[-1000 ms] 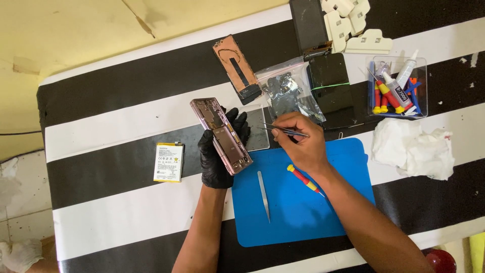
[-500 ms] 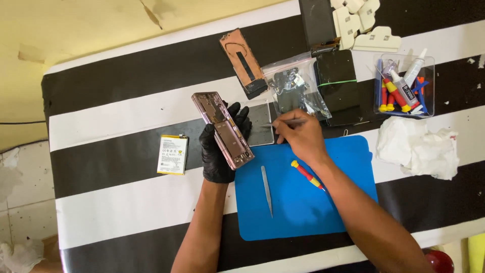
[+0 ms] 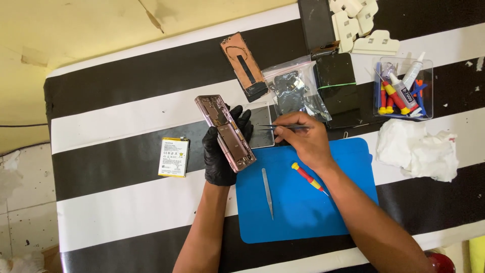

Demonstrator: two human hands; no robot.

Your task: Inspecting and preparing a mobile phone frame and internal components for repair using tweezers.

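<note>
The left hand [image 3: 222, 151], in a black glove, gripped an opened rose-coloured phone body [image 3: 226, 132] with its fingers clenched around the back, holding it tilted above the black-and-white striped desk [image 3: 116, 126], the top end pointing up and to the left. The bare right hand [image 3: 302, 139] had its fingers pinched on dark tweezers [image 3: 277, 127], whose tips pointed left toward the phone body and stopped just beside it, over a grey rectangular plate [image 3: 260, 129] lying behind the gloved fingers. Below both hands lay a blue mat [image 3: 303, 207], and on it a second, silver pair of tweezers [image 3: 268, 192] and a red-and-yellow screwdriver [image 3: 309, 178], the latter partly under the right wrist. To the left of the gloved hand, on the desk, lay a flat white battery [image 3: 174, 156], well apart from the phone body. Farther up sat a copper-coloured back panel [image 3: 243, 64], a clear bag of small parts [image 3: 295, 93] and a black panel [image 3: 337, 90]. At the right stood a clear box of tools and glue tubes [image 3: 403, 90], with crumpled white tissue [image 3: 419, 150] just below it.
</note>
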